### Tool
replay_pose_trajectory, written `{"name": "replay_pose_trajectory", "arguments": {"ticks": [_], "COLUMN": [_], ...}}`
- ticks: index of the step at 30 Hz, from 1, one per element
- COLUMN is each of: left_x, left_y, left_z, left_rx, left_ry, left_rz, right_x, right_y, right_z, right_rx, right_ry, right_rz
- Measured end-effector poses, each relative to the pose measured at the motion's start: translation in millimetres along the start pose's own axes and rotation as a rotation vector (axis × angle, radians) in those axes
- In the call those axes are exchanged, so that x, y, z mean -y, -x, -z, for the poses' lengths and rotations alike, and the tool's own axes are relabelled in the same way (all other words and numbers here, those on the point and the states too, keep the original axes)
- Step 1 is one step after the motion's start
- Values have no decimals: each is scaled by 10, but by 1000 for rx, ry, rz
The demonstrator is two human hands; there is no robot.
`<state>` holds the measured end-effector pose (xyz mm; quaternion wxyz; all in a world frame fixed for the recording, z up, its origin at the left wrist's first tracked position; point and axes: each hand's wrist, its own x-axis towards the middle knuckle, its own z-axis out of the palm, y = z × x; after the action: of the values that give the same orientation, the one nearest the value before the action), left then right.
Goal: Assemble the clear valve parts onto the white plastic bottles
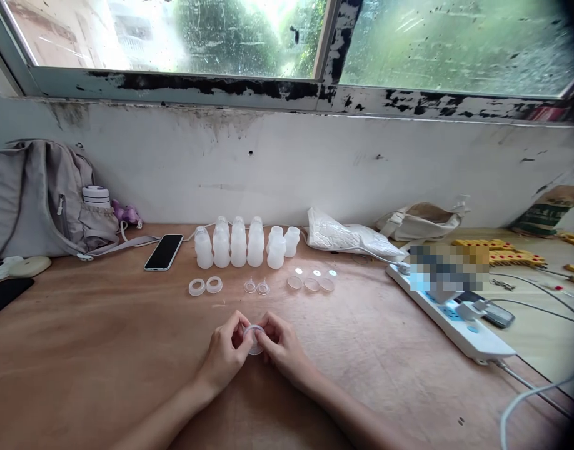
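Observation:
Between my two hands, near the middle of the wooden table, is a translucent ring (pixel 254 328) with a clear round piece at its lower side. My left hand (pixel 228 347) pinches the ring's left edge, and my right hand (pixel 284 350) pinches its right edge. Beyond them lie two white rings (pixel 197 287), two clear nipple-like pieces (pixel 263 287), and several clear discs (pixel 311 284) with small white-rimmed discs (pixel 317 273) behind. Several frosted bottles (pixel 239 244) stand in a row at the back, some with domed tops, others open.
A phone (pixel 164 252) lies left of the bottles, near a grey backpack (pixel 43 194). A white padded bag (pixel 347 234) rests against the wall. On the right are a power strip (pixel 446 312) with plugs and cables, yellow parts (pixel 512 253) and a light-coloured pouch (pixel 421 222).

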<state>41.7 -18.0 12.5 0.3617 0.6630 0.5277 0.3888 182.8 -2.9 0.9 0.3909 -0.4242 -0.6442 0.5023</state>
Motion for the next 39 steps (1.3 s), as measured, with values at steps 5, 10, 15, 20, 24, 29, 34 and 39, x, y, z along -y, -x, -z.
{"name": "replay_pose_trajectory", "arguments": {"ticks": [5,10,15,20,24,29,34,39], "left_x": [2,-28,-27,43,107,139,151,118], "left_y": [-7,6,16,-12,-53,-84,-100,-87], "left_z": [-5,-3,-9,34,54,54,109,145], "left_rx": [-19,-29,-11,-74,-23,-34,17,112], "left_ry": [-3,-27,-59,7,167,223,253,379], "left_rz": [1,-13,9,28,30,-49,-62,-18], "right_x": [-7,16,24,5,-39,-73,-49,-56], "right_y": [-14,-16,-1,-37,-95,-109,-89,-90], "right_z": [7,28,24,36,61,92,83,80], "right_rx": [-31,-90,-58,82,110,94,96,70], "right_ry": [79,167,111,-302,-408,-325,-304,-302], "right_rz": [52,101,88,-72,-170,-89,-107,-108]}}
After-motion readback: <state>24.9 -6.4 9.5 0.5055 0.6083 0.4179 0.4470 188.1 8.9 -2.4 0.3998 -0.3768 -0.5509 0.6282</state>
